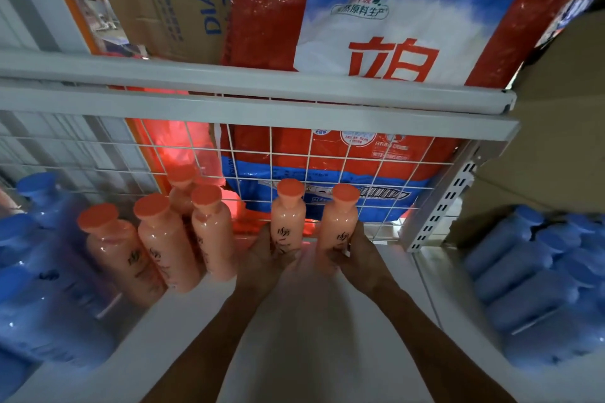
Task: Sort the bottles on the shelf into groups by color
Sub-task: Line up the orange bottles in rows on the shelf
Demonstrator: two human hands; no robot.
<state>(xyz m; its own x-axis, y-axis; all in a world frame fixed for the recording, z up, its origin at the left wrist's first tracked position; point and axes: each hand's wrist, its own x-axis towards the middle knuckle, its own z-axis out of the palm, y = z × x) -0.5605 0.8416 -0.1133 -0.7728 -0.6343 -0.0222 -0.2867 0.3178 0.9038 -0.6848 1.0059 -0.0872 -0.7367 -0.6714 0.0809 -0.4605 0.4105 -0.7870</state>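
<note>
Two in hand: our left hand (265, 255) clasps a pink bottle (288, 213), our right hand (357, 255) a second pink bottle (339, 219), both upright on the shelf (311, 321).
Pink group (163, 239): four stand just left.
Blue bottles (39, 271): massed at both ends.
Remaining: we judge these two must join the group.

orange bottles (163, 239): glossy plastic; shelf (311, 321): smooth, probably painted metal

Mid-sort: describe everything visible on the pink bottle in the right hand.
The pink bottle is glossy, plastic-looking, filled with opaque salmon-pink liquid, narrowing to a neck under a wide orange cap. Dark brush-style lettering marks its front. It is nearly upright over the white shelf, before the wire grid. The right hand grips its lower body, hiding the base. A gap separates it from the twin bottle beside it.
</note>
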